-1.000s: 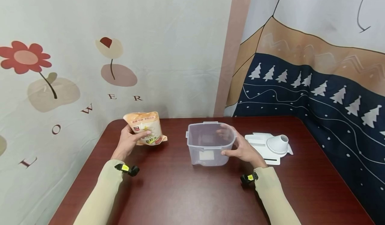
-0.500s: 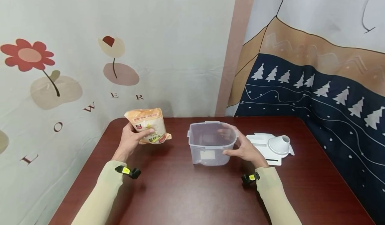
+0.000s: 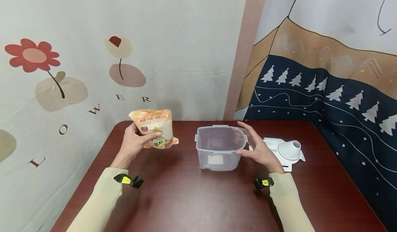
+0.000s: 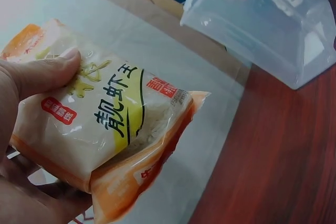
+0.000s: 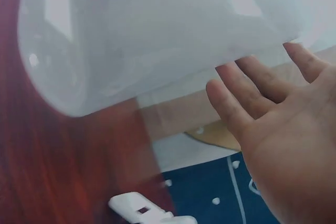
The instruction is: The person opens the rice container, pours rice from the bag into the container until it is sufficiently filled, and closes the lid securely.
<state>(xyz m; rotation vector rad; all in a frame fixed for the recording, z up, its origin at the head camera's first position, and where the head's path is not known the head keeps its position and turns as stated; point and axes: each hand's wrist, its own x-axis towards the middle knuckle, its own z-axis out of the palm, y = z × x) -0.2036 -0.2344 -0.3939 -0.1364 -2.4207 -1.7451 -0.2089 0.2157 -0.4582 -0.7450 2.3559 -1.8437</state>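
My left hand (image 3: 131,143) grips a bag of rice (image 3: 164,127) at the table's back left, its thumb across the printed front. White grains show through a clear part of the orange and cream bag in the left wrist view, and its lower end points toward the container. A clear plastic container (image 3: 221,165) without a lid stands upright right of the bag. Close by its right side is my right hand (image 3: 262,151), fingers spread and fairly straight. In the right wrist view the fingertips (image 5: 214,86) lie at the container's wall; whether they touch is hard to tell.
A white plastic part with a short cone-shaped spout (image 3: 289,150) lies right of the container, partly behind the right hand. All stands on a dark red-brown table (image 3: 198,197). Printed cloth (image 3: 192,53) hangs behind and to the right.
The right hand has loosened from the container's right side and drawn a little to the right. The bag in my left hand has risen slightly. The container stays where it was.
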